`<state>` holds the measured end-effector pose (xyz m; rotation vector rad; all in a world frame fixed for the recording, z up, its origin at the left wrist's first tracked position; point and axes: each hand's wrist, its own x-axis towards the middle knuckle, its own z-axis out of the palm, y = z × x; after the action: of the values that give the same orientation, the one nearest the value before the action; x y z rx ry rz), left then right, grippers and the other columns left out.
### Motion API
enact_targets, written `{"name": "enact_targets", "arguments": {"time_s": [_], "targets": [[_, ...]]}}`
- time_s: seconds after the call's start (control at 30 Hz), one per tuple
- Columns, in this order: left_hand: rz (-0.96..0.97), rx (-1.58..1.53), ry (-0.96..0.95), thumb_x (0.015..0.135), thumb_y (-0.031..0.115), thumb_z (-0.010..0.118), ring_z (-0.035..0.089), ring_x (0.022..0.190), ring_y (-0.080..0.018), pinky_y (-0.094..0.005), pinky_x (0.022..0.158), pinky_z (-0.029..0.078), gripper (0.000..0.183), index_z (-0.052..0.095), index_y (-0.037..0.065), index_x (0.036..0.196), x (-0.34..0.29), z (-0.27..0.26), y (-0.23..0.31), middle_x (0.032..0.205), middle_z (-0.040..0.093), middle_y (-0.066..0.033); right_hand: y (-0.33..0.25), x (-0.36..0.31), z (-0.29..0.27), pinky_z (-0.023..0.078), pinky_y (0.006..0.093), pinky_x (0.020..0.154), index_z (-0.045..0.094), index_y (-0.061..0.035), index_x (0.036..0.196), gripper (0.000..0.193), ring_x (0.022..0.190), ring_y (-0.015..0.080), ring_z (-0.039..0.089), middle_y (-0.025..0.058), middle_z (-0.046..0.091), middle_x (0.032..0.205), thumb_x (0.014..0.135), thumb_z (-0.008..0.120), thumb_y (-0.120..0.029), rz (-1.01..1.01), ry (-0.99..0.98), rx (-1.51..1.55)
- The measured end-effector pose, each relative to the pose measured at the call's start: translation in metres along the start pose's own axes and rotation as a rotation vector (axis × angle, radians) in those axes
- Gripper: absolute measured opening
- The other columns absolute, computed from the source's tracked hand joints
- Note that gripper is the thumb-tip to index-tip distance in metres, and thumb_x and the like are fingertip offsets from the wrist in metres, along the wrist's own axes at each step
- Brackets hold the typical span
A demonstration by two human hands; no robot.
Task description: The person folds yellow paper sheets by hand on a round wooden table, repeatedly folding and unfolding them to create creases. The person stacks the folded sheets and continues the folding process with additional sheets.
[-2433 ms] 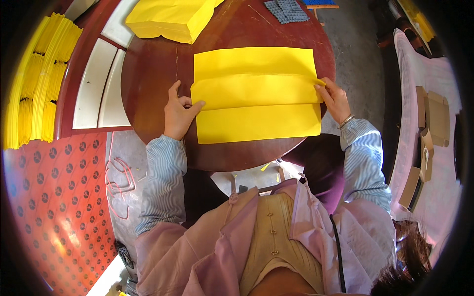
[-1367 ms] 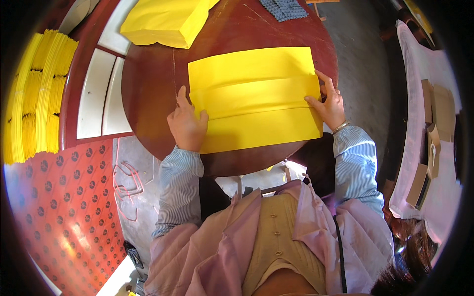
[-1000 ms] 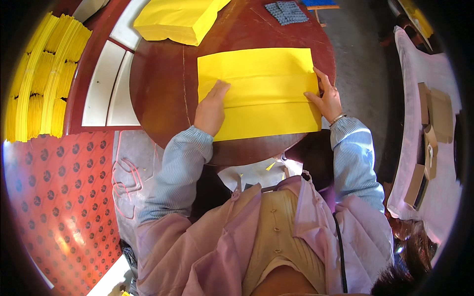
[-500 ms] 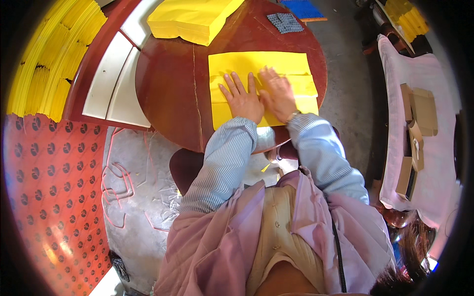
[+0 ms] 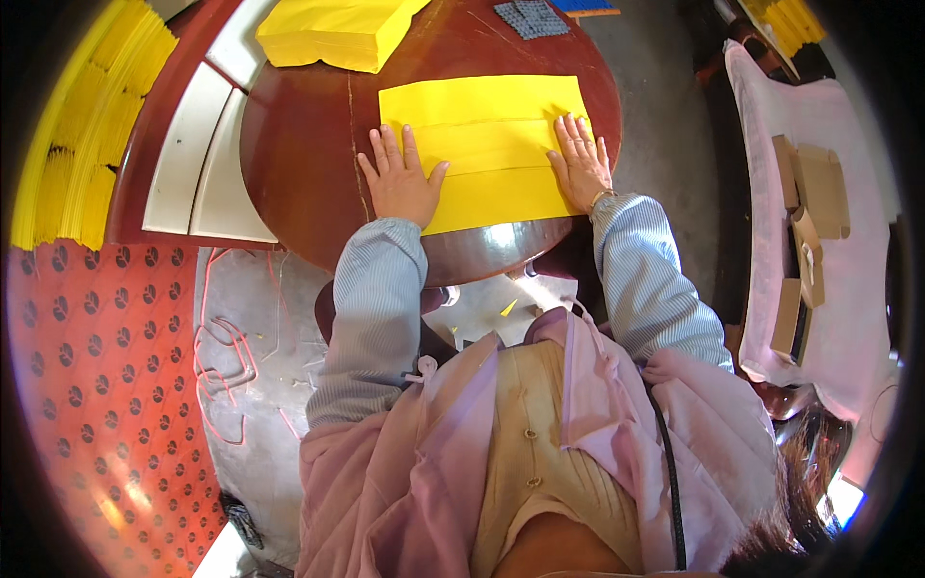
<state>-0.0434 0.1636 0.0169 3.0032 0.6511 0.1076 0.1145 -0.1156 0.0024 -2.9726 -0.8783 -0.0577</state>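
A creased sheet of yellow paper (image 5: 491,144) lies on the round dark red table (image 5: 299,183) in front of me. Crosswise fold lines run over its middle. My left hand (image 5: 401,183) rests at the sheet's left edge with its fingers spread, partly on the bare tabletop. At the right edge, my right hand (image 5: 582,166) lies flat with fingers stretched out, touching the paper. Neither hand grips anything. Striped sleeves cover both forearms.
A thick yellow paper stack (image 5: 337,34) sits at the table's far left, and a grey knobbly cloth (image 5: 532,18) at its far edge. More yellow stacks (image 5: 87,125) stand on the left. Cardboard boxes (image 5: 819,193) lie on a pink-covered table at right; a pink cord (image 5: 226,337) trails on the floor.
My hands have moved apart from the middle of the sheet, the left one to its left edge and the right one to its right edge. The view has shifted slightly.
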Motion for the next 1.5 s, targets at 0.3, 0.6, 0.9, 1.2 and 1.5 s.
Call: {"name": "enact_targets", "arguments": {"time_s": [0.3, 0.6, 0.9, 1.2, 1.5], "targets": [[0.537, -0.206, 0.115, 0.1, 0.027, 0.065, 0.049, 0.147, -0.0341, -0.0504, 0.117, 0.044, 0.05, 0.059, 0.005, 0.144, 0.006, -0.02, -0.002, 0.147, 0.061, -0.0191, -0.005, 0.001, -0.009, 0.004, 0.0543, 0.133, 0.028, -0.0228, 0.169, 0.065, 0.165, 0.0205, 0.012, 0.0026, 0.019, 0.178, 0.112, 0.037, -0.054, 0.017, -0.008, 0.08], [0.457, -0.135, 0.045, 0.095, 0.011, 0.063, 0.07, 0.119, -0.0366, -0.0451, 0.098, 0.059, 0.04, 0.066, 0.008, 0.135, 0.025, -0.036, 0.006, 0.133, 0.07, -0.0222, -0.07, -0.057, -0.043, 0.057, 0.0371, 0.099, 0.065, 0.0051, 0.135, 0.051, 0.111, 0.0258, 0.073, 0.0188, 0.075, 0.122, 0.11, 0.061, -0.039, 0.292, -0.236, 1.84], [0.517, -0.395, 0.271, 0.098, 0.019, 0.069, 0.074, 0.104, -0.0322, -0.0402, 0.09, 0.059, 0.027, 0.075, 0.005, 0.121, -0.051, -0.112, 0.025, 0.118, 0.076, -0.0158, -0.114, -0.003, -0.045, 0.058, 0.0424, 0.101, 0.058, -0.0016, 0.137, 0.036, 0.117, 0.0295, 0.069, 0.0145, 0.069, 0.13, 0.104, 0.061, -0.016, 0.362, -0.253, 2.244], [-0.11, -0.911, 0.452, 0.101, 0.006, 0.066, 0.066, 0.109, -0.0276, -0.0363, 0.096, 0.054, 0.022, 0.066, 0.0, 0.122, -0.109, -0.062, -0.016, 0.118, 0.066, -0.0155, -0.026, 0.053, -0.04, 0.051, 0.0342, 0.105, 0.053, 0.0004, 0.152, 0.063, 0.121, 0.0277, 0.067, 0.0171, 0.066, 0.14, 0.092, 0.065, -0.015, 0.228, -0.351, 1.23], [0.187, -0.289, 0.114, 0.099, 0.019, 0.069, 0.036, 0.156, -0.0325, -0.0635, 0.128, 0.019, 0.052, 0.056, 0.014, 0.149, -0.036, -0.012, -0.045, 0.159, 0.051, -0.012, 0.002, 0.049, -0.027, 0.053, 0.0413, 0.11, 0.036, -0.004, 0.161, 0.059, 0.123, 0.0353, 0.067, 0.019, 0.054, 0.155, 0.105, 0.054, -0.011, 0.56, -0.307, 1.842]]}}
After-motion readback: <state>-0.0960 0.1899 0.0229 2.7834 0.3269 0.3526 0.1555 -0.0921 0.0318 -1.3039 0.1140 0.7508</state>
